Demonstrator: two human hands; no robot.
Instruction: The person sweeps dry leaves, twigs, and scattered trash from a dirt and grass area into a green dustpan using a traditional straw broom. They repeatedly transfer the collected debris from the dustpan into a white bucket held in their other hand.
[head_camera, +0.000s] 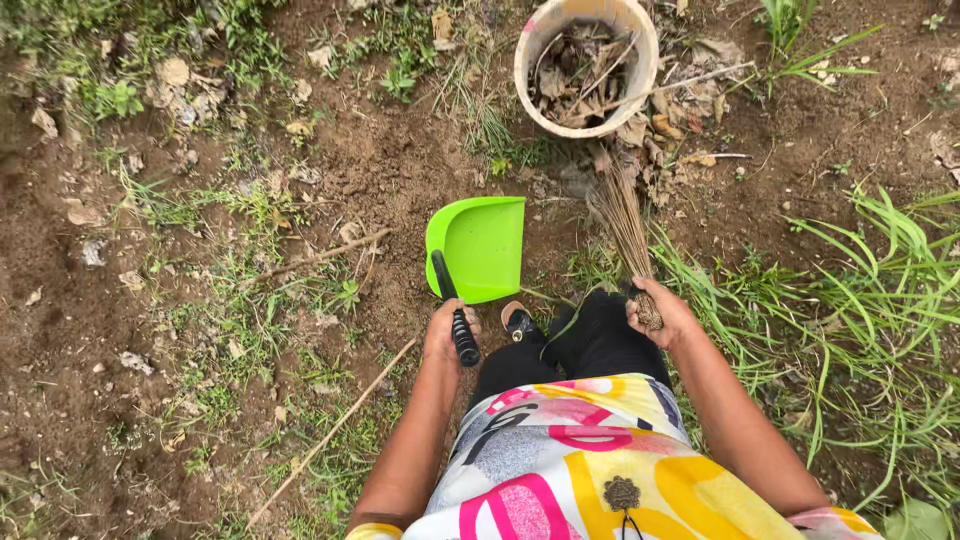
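Note:
My left hand (447, 330) grips the black handle of a bright green dustpan (482, 245), whose pan rests on bare brown soil just ahead of my feet. My right hand (660, 312) is closed around the base of a bundle-of-twigs broom (622, 215), its thin bristles pointing away from me toward a heap of dry leaves (672, 110). A round beige bucket (648, 60) holding dry leaves and sticks stands on the ground beyond the broom. My sandalled foot (518, 320) shows between the two hands.
Long green grass (870, 290) grows at the right. Thin fallen sticks (330, 432) lie on the soil at the left, among weeds, small stones and scattered dead leaves.

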